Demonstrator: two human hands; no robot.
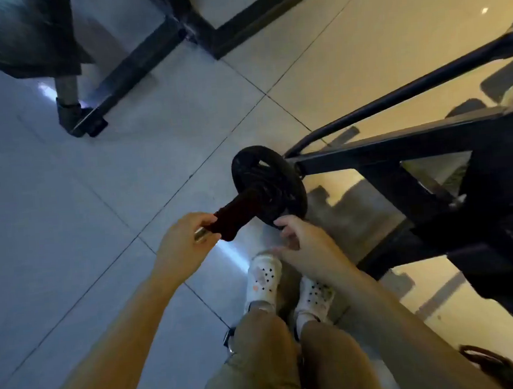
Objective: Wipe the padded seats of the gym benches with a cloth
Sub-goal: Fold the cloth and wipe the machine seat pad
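We count two hands, the left (186, 244) and the right (301, 243), one dark cloth (235, 215), one black weight plate (268, 184), two white perforated clogs (262, 280), and two black metal machine frames (431, 188) on the tiled floor (68, 207)

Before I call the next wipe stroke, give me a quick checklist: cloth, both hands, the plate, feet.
1. Cloth in hand: ok. The left hand pinches the dark cloth at its near end.
2. Cloth on a padded seat: not ok. It wraps the bar stub that sticks out of the weight plate, not a seat.
3. Plate steadied: ok. The right hand grips its lower rim.
4. Feet out from under the plate: not ok. The white shoes sit just below it.
5. Padded seat in reach: cannot tell. Only the black frame shows clearly.
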